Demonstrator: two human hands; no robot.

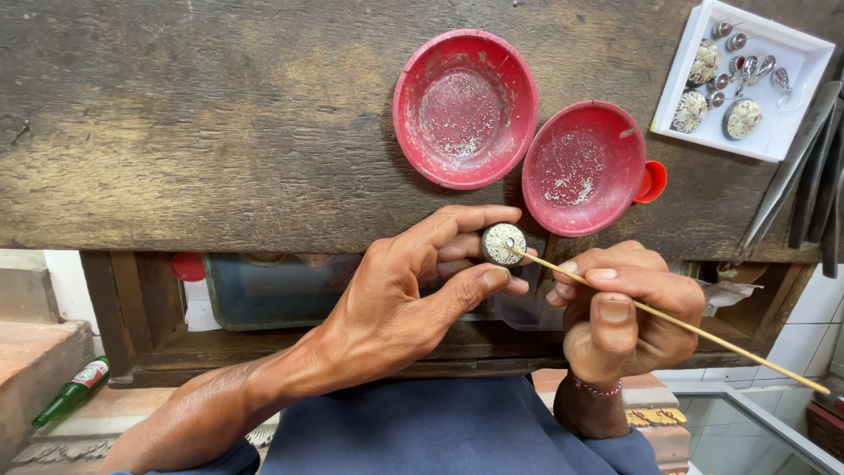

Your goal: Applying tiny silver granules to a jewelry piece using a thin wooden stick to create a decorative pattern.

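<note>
Fingers of the left hand [413, 281] pinch a small round filigree piece [503, 243], held in the air just off the near edge of the tabletop [220, 132], below the two red bowls. The right hand [624, 308] is closed around a thin wooden stick [694, 330], gripped like a pen, its tip touching the face of the piece. One red bowl [464, 107] sits on the tabletop near the middle, and a second bowl [584, 167] lies just beside it toward the right, close to the near edge; both hold pale grains. A white tray [791, 70] of similar silver pieces rests at the far right corner, with metal tools [796, 167] lying beside it. As a judgement: the piece is held only by fingertips over open space, so a hard push from the stick could tip it loose and drop it past the edge. A shaky tip might also smear or misplace grains on the fine surface.
</note>
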